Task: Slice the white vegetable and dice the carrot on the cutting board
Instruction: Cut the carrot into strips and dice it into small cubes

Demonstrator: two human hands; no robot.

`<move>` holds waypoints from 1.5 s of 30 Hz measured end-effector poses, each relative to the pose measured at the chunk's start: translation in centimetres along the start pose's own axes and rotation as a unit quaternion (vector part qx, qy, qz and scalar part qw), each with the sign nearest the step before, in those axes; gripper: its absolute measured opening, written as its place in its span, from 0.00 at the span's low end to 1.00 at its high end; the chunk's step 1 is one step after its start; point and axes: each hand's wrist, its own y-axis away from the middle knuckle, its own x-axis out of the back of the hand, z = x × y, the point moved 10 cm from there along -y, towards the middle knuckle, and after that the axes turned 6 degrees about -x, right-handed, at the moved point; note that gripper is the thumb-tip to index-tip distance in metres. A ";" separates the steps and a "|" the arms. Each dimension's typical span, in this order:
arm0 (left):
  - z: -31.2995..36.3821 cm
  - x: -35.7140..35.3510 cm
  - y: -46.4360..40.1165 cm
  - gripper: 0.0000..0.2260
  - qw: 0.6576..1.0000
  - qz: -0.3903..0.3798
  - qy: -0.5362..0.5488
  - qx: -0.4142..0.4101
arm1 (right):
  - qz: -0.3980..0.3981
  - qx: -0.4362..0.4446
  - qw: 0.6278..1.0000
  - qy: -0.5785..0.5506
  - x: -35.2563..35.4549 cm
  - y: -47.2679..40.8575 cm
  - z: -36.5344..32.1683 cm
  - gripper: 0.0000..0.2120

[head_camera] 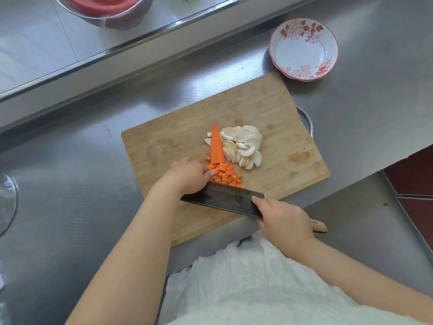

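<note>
On a steel counter (pixel 351 127) lies a bamboo cutting board (pixel 187 127), its stamped mark unreadable. Left hand (pixel 187 175) curls over carrot dice (pixel 226 174) beside white slices (pixel 243 146); right hand (pixel 282 219) grips the cleaver (pixel 225 198).

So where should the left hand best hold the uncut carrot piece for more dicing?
Probably across the wide cut end of the uncut carrot piece, from the left. It tapers away from the diced carrot, and white slices crowd its right side.
</note>
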 end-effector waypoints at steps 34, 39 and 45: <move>0.5 -7.6 5.4 0.12 0.876 0.476 0.076 0.008 | -0.209 -0.025 0.977 -0.034 -4.2 -1.3 -1.9 0.12; 0.4 -7.5 5.5 0.12 0.873 0.480 0.083 0.003 | -0.236 -0.022 0.971 -0.031 -4.4 -1.4 -1.9 0.12; 0.5 -7.4 5.5 0.13 0.872 0.484 0.077 0.010 | -0.249 -0.020 0.968 -0.021 -4.4 -1.5 -2.0 0.11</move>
